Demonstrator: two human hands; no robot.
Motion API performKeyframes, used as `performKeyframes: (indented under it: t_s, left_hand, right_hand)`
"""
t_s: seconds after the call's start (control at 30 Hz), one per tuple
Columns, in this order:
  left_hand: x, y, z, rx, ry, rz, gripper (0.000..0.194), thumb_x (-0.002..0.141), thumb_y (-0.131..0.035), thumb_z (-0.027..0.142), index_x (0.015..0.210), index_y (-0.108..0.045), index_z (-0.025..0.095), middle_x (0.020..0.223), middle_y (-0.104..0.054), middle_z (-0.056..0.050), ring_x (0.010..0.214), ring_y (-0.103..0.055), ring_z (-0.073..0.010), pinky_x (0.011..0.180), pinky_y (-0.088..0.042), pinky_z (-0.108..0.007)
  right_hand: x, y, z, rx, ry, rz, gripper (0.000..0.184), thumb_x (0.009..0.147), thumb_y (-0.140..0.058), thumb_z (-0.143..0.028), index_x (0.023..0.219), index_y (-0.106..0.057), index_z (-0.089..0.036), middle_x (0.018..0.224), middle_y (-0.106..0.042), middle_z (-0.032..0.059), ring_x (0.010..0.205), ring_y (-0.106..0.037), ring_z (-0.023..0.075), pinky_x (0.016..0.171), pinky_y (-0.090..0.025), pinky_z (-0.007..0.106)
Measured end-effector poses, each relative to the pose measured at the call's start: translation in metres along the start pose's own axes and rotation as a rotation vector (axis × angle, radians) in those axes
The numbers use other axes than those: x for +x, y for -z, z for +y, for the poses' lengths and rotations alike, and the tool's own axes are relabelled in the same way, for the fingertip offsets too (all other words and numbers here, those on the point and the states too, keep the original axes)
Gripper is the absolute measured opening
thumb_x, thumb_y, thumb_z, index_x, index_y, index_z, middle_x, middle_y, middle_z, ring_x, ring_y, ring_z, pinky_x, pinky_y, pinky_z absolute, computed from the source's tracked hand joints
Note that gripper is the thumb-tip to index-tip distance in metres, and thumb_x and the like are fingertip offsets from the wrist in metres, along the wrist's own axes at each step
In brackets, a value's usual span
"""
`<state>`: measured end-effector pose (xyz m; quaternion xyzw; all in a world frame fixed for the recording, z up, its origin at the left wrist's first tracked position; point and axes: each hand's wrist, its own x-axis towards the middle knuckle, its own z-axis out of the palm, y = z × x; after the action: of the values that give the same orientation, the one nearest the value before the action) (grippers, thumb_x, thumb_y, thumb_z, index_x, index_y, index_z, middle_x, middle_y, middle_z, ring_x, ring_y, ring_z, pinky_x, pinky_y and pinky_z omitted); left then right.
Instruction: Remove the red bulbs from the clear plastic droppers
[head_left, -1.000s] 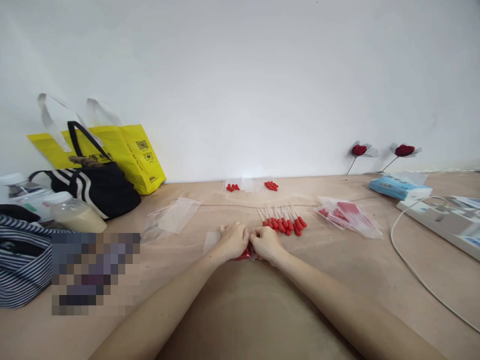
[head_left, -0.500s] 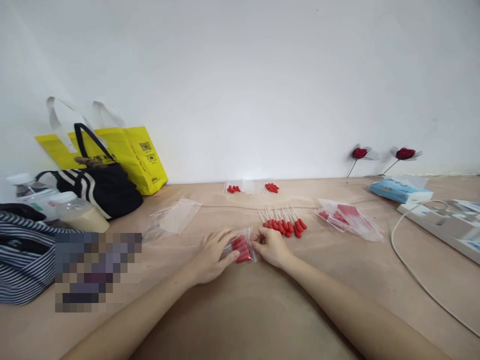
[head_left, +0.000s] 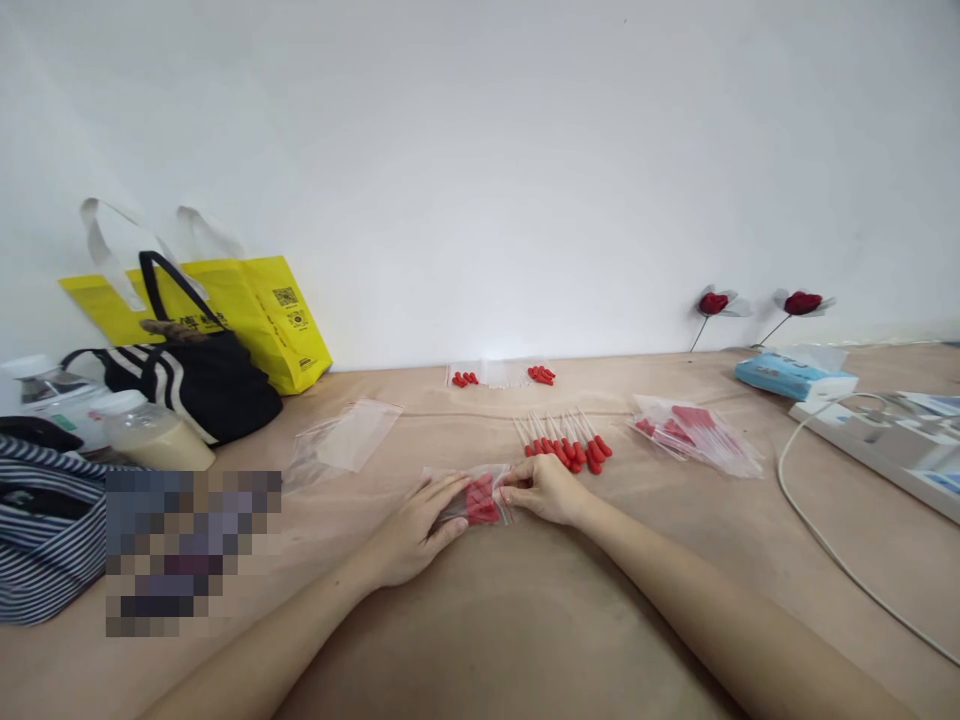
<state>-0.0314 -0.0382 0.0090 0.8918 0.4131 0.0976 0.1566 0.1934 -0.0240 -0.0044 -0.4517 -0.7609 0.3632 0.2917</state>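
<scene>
A clear zip bag [head_left: 482, 498] with several red-tipped sticks in it lies on the table in front of me. My left hand [head_left: 424, 523] rests on its left part, fingers stretched out and thumb along the near edge. At the bag's right end, my right hand [head_left: 541, 490] pinches the edge near the red seal line between thumb and fingertips. Just beyond that hand lies a fanned row of white sticks with red tips [head_left: 574, 453]. Part of the bag is hidden under my left hand.
Flat clear bags [head_left: 351, 436] lie to the left, and filled bags with red tips [head_left: 694, 432] to the right. A yellow bag [head_left: 289, 350], a black bag [head_left: 225, 385] and bottles [head_left: 161, 432] stand at left. At right are a tissue pack [head_left: 791, 376] and a white cable [head_left: 810, 530].
My left hand has slid slightly left on the bag, and its fingers lie flatter. The bag's right end, in my right hand's pinch, has hardly moved. The view has shifted a little.
</scene>
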Motion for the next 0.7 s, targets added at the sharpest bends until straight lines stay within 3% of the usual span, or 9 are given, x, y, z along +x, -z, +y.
performKeyframes:
  t_s: [0.23,0.5,0.7]
  left_hand:
    - [-0.001,0.002,0.002,0.007,0.016,-0.015,0.046,0.087,-0.031,0.038,0.13,-0.031,0.021,0.135,-0.036,-0.003,0.124,-0.031,-0.0169,0.106,-0.016,-0.04]
    - [-0.002,0.003,0.004,0.0,0.004,-0.007,0.048,0.085,-0.037,0.038,0.13,-0.031,0.022,0.135,-0.036,-0.004,0.123,-0.032,-0.0175,0.106,-0.017,-0.041]
    - [-0.003,0.003,0.003,-0.025,0.01,0.036,0.046,0.085,-0.037,0.037,0.128,-0.033,0.023,0.132,-0.04,-0.005,0.12,-0.037,-0.0184,0.105,-0.019,-0.042]
  right_hand:
    - [0.001,-0.001,0.001,-0.024,-0.055,0.03,0.027,0.073,-0.054,-0.039,0.078,-0.07,-0.018,0.06,-0.063,-0.0023,0.059,-0.054,0.0127,0.051,-0.035,0.018]
    - [-0.005,0.007,-0.006,-0.125,-0.009,-0.044,0.037,0.055,-0.071,-0.035,0.089,-0.067,-0.022,0.048,-0.049,-0.0079,0.045,-0.043,0.0065,0.045,-0.028,0.016]
    - [-0.006,0.0,-0.014,-0.101,0.203,0.067,0.028,0.056,-0.072,-0.026,0.082,-0.068,-0.019,0.068,-0.058,-0.0021,0.062,-0.05,0.0104,0.054,-0.037,0.018]
